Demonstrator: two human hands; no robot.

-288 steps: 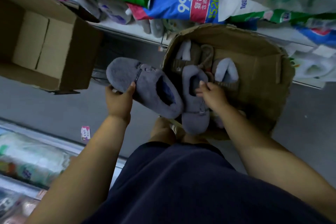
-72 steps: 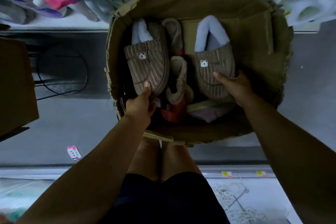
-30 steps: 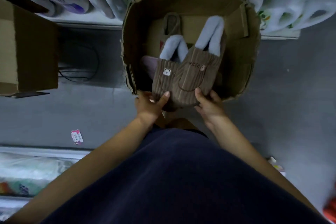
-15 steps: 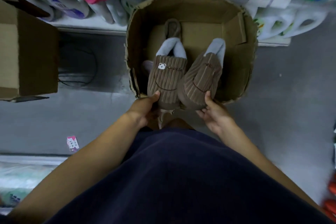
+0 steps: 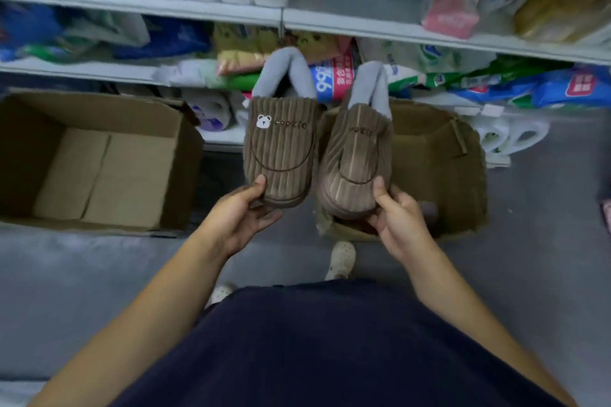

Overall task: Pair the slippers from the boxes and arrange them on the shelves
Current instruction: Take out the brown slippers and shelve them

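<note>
Two brown corduroy slippers with grey fleece lining are held side by side in the air, toes toward me. My left hand (image 5: 243,211) grips the toe of the left slipper (image 5: 281,149), which has a white bear badge. The toe of the right slipper (image 5: 355,158) sits in the grip of my right hand (image 5: 396,218). Below and behind the right slipper stands the worn cardboard box (image 5: 439,168) on the floor; what it holds is mostly hidden.
An open cardboard box (image 5: 96,158) with a bare bottom stands at the left on the grey floor. Store shelves (image 5: 284,15) run across the top, packed with bagged goods and paper rolls. My feet (image 5: 340,259) show below the worn box.
Both hands have lifted the pair of brown slippers up out of the worn box. The view has risen with them, so the shelves now show behind the slippers.
</note>
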